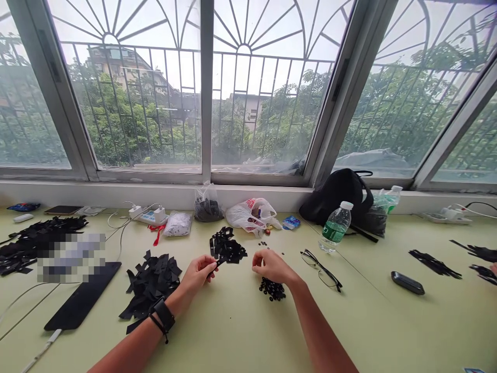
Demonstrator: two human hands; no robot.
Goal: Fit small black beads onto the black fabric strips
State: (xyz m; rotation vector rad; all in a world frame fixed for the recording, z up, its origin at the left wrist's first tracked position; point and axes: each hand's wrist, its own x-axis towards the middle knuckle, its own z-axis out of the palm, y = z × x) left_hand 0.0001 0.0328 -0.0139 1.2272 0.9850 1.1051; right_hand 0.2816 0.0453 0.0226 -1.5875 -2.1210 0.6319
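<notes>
A short black strip (220, 262) is pinched between the thumb and fingers of my left hand (201, 270), which wears a dark wristband. Just behind it lies a small heap of black strips (229, 245). My right hand (272, 265) hovers with its fingers curled together above a pile of small black rings (273, 291); whatever sits at its fingertips is hidden or too small to make out. Left of my left hand spreads a larger heap of black strips (153, 282). A few loose rings (263, 243) lie beyond my right hand.
Eyeglasses (322, 269), a water bottle (336, 228) and a black case (407, 283) stand or lie to the right. A black tablet-like slab (83, 298) with a cable is at left. Bags (251, 216) and a power strip (148, 215) line the window side. Another person's hand (494, 269) shows at the right edge.
</notes>
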